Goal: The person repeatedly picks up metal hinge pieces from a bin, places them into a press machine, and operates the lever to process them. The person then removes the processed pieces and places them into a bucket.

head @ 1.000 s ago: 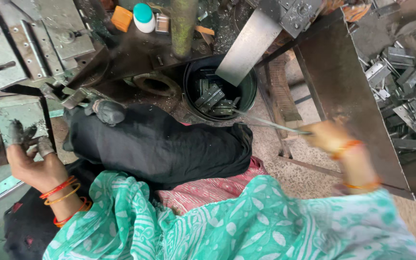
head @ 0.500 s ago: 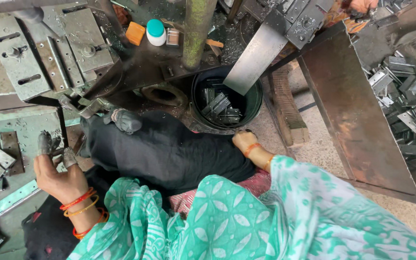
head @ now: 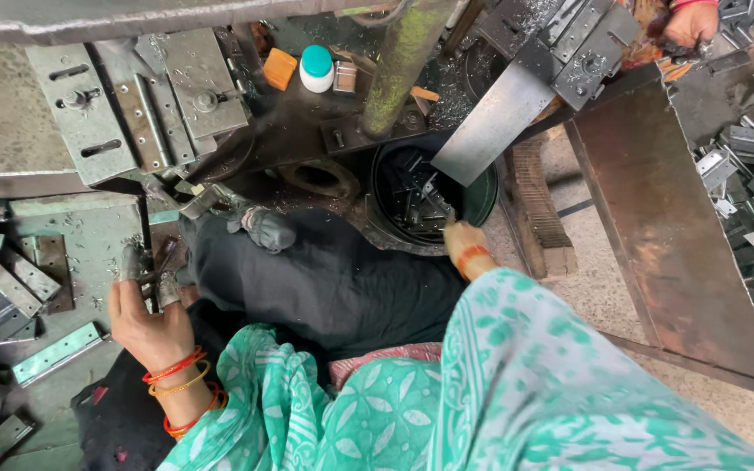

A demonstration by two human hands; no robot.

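My left hand (head: 146,314), with grey caps on its fingertips and red and gold bangles at the wrist, is closed on a small dark metal piece (head: 166,259) at the edge of the green press table (head: 89,231). My right hand (head: 462,242) rests at the near rim of a black bucket (head: 485,206) that holds several stamped metal parts. It grips a thin metal rod (head: 449,214) whose tip points into the bucket. A black cloth (head: 333,279) covers my lap between the two hands.
A steel chute (head: 499,118) slopes down into the bucket. Flat hinge strips (head: 10,288) lie at the left and a pile of metal brackets (head: 752,201) at the right. A white bottle with a teal cap (head: 316,68) stands at the back. Another person's hand (head: 691,22) shows at the top right.
My right hand has swung in from the far right to the bucket's rim. My left hand stays at the press table's edge, gripping the metal piece.
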